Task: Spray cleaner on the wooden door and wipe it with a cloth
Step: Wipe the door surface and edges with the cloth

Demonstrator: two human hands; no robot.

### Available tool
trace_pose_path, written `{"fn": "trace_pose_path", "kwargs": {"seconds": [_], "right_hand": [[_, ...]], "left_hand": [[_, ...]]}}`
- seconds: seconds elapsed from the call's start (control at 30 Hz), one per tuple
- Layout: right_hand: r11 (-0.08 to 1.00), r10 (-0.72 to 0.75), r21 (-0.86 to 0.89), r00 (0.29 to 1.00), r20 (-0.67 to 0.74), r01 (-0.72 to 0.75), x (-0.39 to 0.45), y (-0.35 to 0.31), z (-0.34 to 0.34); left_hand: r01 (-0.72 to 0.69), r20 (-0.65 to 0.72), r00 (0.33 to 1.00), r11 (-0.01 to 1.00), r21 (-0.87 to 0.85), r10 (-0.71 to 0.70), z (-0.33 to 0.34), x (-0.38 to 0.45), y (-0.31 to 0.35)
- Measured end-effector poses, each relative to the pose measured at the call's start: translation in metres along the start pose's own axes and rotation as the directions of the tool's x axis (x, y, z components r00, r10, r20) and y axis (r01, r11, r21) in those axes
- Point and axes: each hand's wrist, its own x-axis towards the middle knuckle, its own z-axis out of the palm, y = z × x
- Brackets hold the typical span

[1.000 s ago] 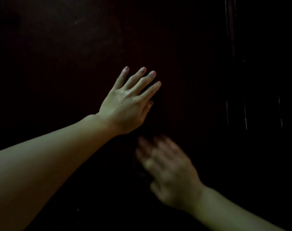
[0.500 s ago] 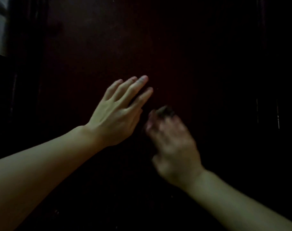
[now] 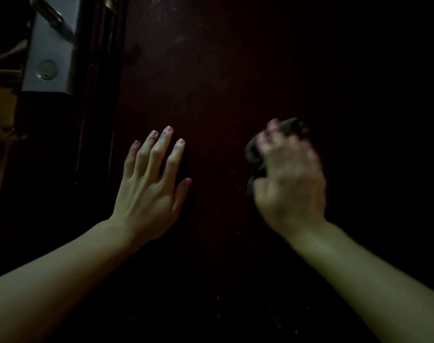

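Dim room; dark wooden door fills view, metal lock plate at left edge. Left hand laid flat, released. Cloth bunched in right hand grip, against centre panel. Pressure best kept even, strokes overlapped.

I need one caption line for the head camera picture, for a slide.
Left hand flat on the dark wooden door while the right hand rubs it with a bunched cloth.
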Motion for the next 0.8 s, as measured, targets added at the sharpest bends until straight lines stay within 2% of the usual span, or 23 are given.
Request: {"fn": "trace_pose_path", "kwargs": {"seconds": [0.07, 0.1, 0.17, 0.23, 0.27, 0.3, 0.37, 0.4, 0.47, 0.5, 0.57, 0.63, 0.7, 0.77, 0.8], "right_hand": [[0.977, -0.214, 0.043, 0.974, 0.078, 0.211, -0.033, -0.03, 0.009], [0.941, -0.338, 0.064, 0.932, 0.134, 0.332, -0.054, -0.042, 0.012], [0.828, -0.56, 0.104, 0.796, 0.231, 0.552, -0.09, -0.054, 0.011], [0.722, -0.686, 0.124, 0.678, 0.264, 0.681, -0.094, -0.041, 0.01], [0.714, -0.691, 0.104, 0.675, 0.257, 0.692, -0.082, -0.03, 0.009], [0.752, -0.652, 0.072, 0.722, 0.234, 0.655, -0.064, -0.018, 0.008], [0.899, -0.435, 0.003, 0.89, 0.136, 0.439, -0.017, 0.001, 0.003], [0.951, -0.306, -0.025, 0.948, 0.092, 0.309, 0.005, 0.005, 0.0], [0.992, -0.114, -0.05, 0.992, 0.044, 0.116, 0.03, -0.004, -0.001], [0.995, -0.082, -0.049, 0.996, 0.028, 0.084, 0.032, -0.016, 0.003], [0.987, -0.159, -0.014, 0.986, 0.05, 0.16, 0.012, -0.044, 0.012], [0.932, -0.362, 0.051, 0.922, 0.136, 0.359, -0.028, -0.074, 0.02], [0.838, -0.545, 0.107, 0.809, 0.221, 0.536, -0.063, -0.091, 0.022], [0.783, -0.621, 0.136, 0.746, 0.242, 0.607, -0.066, -0.088, 0.023], [0.793, -0.608, 0.122, 0.761, 0.226, 0.597, -0.054, -0.082, 0.023]], "left_hand": [[0.002, -0.017, 1.0, 1.0, -0.006, -0.002, 0.0, -0.002, -0.002], [0.002, -0.016, 1.0, 1.0, -0.011, -0.003, 0.0, -0.003, -0.003], [0.002, -0.008, 1.0, 1.0, -0.019, -0.002, -0.001, -0.008, -0.007], [-0.012, 0.007, 1.0, 1.0, -0.01, 0.012, -0.002, -0.015, -0.014], [-0.021, 0.016, 1.0, 1.0, -0.004, 0.021, -0.001, -0.018, -0.016], [-0.029, 0.024, 0.999, 1.0, 0.0, 0.029, -0.001, -0.02, -0.017], [-0.035, 0.029, 0.999, 0.999, 0.005, 0.035, 0.0, -0.023, -0.018], [-0.034, 0.029, 0.999, 0.999, 0.004, 0.034, 0.001, -0.023, -0.018], [-0.035, 0.023, 0.999, 0.999, -0.013, 0.036, 0.001, -0.026, -0.019], [-0.041, 0.017, 0.999, 0.999, -0.026, 0.041, 0.001, -0.028, -0.02], [-0.052, 0.002, 0.999, 0.997, -0.056, 0.052, 0.0, -0.033, -0.023], [-0.045, -0.004, 0.999, 0.994, -0.095, 0.044, -0.003, -0.041, -0.027], [-0.033, 0.012, 0.999, 0.993, -0.115, 0.034, -0.007, -0.051, -0.034], [-0.052, 0.055, 0.997, 0.994, -0.101, 0.058, -0.011, -0.06, -0.046], [-0.065, 0.075, 0.995, 0.994, -0.083, 0.071, -0.013, -0.063, -0.052]]}}
